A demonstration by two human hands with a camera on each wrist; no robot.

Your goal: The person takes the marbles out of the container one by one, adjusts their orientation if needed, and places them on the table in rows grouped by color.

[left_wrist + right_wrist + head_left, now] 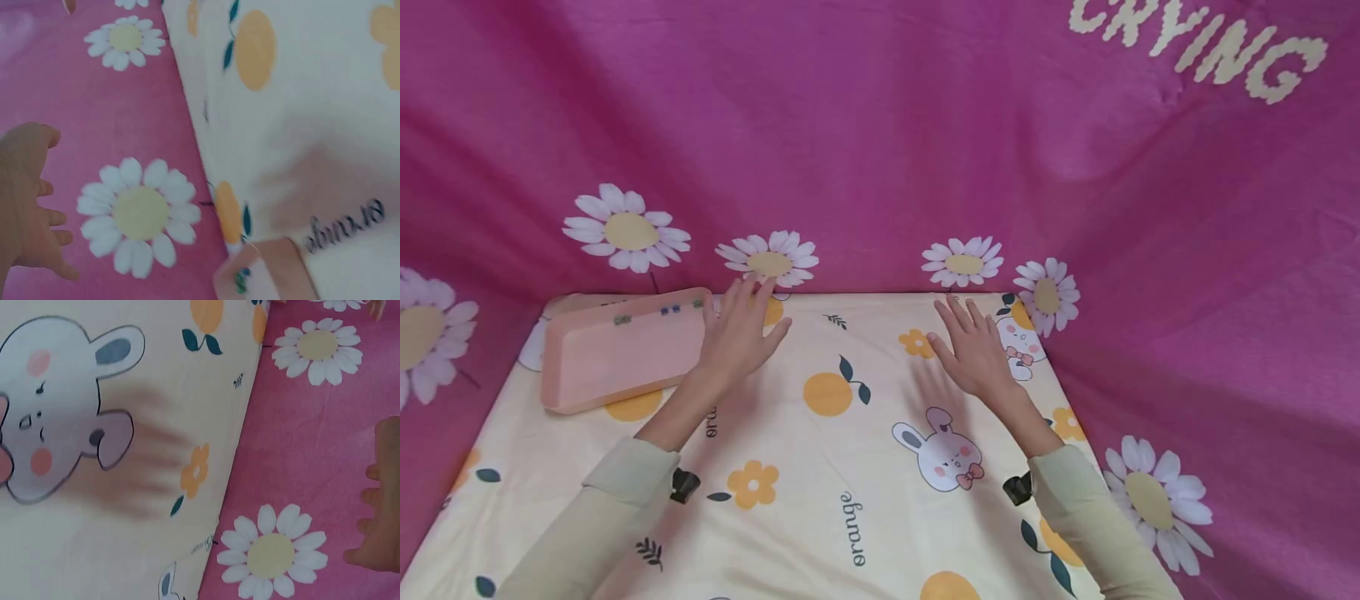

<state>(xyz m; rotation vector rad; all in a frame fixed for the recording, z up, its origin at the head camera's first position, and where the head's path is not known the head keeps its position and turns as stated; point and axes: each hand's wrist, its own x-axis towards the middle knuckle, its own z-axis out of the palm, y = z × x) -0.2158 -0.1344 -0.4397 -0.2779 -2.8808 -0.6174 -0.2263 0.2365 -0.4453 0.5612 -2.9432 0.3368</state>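
Left hand (741, 333): fingers straight and spread, palm down, grasping nothing. It hovers over the far left part of the printed cloth (850, 467); whether the palm touches the cloth cannot be told. Just to its left, with its right end close against the hand's little-finger side, lies the pink tray (621, 354), long side running left to right, near wall facing the camera, tilted slightly. Contact between hand and tray cannot be confirmed. Small dark marks sit along the tray's far rim.

Left wrist view: the left hand shows at the left edge, fingers loosely extended, nothing in them; a corner of the pink tray appears at the bottom of that view, apart from the fingers.

Right hand (973, 350): released, fingers straight and slightly fanned, palm down, holding nothing. It casts a soft shadow on the cloth just below and to its left, so it appears to be raised off the cloth. The tray is well apart from this hand, beyond the left hand.

Right wrist view: only the fingertips (381, 506) show at the right edge; the hand's shadow falls on the cloth beside a rabbit print (50, 412).

Beyond both hands' fingertips hangs a pink daisy backdrop (880, 125). Both forearms wear pale green sleeves (625, 492).
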